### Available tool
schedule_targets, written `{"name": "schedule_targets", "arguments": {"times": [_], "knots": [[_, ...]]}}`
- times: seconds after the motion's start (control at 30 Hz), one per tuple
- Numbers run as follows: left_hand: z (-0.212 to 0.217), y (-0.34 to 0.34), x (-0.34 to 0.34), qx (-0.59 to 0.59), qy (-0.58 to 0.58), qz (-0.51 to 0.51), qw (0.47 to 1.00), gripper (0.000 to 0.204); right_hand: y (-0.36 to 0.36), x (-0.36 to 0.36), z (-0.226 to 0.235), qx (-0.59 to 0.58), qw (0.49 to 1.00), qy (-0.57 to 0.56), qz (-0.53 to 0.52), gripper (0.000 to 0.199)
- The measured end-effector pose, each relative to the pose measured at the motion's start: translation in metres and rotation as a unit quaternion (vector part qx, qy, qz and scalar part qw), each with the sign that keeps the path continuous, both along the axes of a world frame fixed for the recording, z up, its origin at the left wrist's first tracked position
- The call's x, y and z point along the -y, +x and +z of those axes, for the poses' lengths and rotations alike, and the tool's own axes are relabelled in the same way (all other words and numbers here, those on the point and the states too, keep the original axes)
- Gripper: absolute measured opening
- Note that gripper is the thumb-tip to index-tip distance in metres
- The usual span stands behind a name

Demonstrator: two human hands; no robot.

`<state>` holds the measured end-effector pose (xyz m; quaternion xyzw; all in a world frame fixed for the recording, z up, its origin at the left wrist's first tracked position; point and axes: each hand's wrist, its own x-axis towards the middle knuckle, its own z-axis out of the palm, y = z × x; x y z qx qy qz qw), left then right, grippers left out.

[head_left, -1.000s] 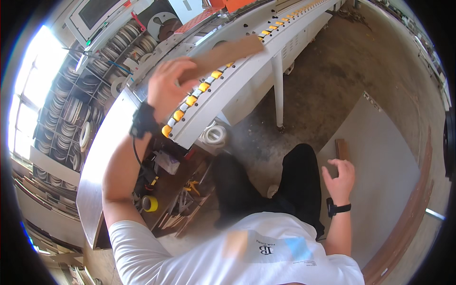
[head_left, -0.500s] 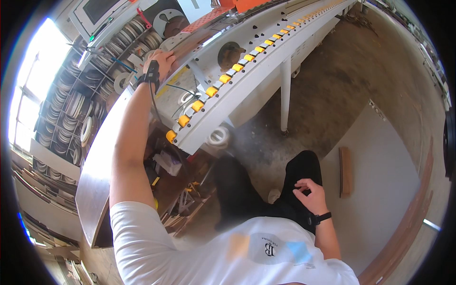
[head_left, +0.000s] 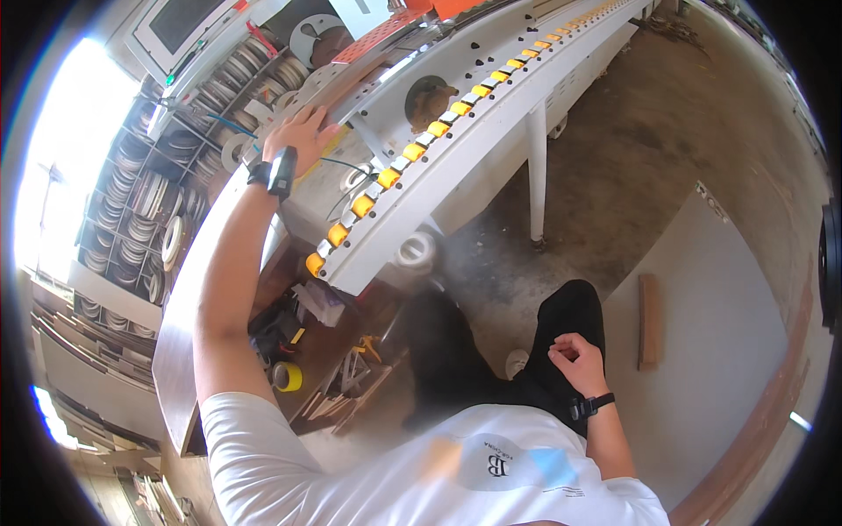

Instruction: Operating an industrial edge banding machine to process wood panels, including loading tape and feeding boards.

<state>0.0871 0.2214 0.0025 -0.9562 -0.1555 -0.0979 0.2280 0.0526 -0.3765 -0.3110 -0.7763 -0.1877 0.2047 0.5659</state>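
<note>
Reaching far forward, my left hand [head_left: 298, 138] has its fingers spread over the near end of a brown strip-like board [head_left: 349, 86] on a white machine [head_left: 386, 250]. Whether the fingertips touch the board I cannot tell. A dark device is strapped round that wrist. Yellow rollers [head_left: 413, 152] line the machine's rail, to the right of this hand. My right hand [head_left: 579, 363] lies against my black-trousered thigh, its fingers loosely curled with nothing visible in them. A black band circles the right wrist.
A pale panel [head_left: 702, 307] with a brown wood strip [head_left: 648, 322] on it lies at right. The machine's leg [head_left: 537, 175] meets the floor ahead. At left are a shiny board edge [head_left: 189, 351], a shelf of tape rolls [head_left: 140, 210] and a low shelf with yellow tape [head_left: 287, 377].
My left hand has drawn back slightly toward me and spread its fingers. The right hand's fingers have curled closer together on the thigh. The view has shifted a little.
</note>
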Motion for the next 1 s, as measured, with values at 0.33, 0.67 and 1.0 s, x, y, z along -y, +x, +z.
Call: {"name": "schedule_targets", "arguments": {"times": [0.33, 0.67, 1.0], "knots": [[-0.006, 0.097, 0.02, 0.002, -0.013, -0.024, 1.0, 0.082, 0.006, 0.004, -0.01, -0.019, 0.999, -0.01, -0.04, 0.024], [-0.028, 0.182, 0.008, 0.065, -0.096, -0.05, 0.992, 0.082, 0.01, 0.051, 0.001, 0.204, 0.95, -0.232, -0.04, 0.055], [-0.044, 0.08, -0.058, 0.034, -0.142, -0.147, 0.978, 0.081, 0.038, 0.147, -0.075, 0.173, 0.875, -0.317, -0.321, 0.049]]}}
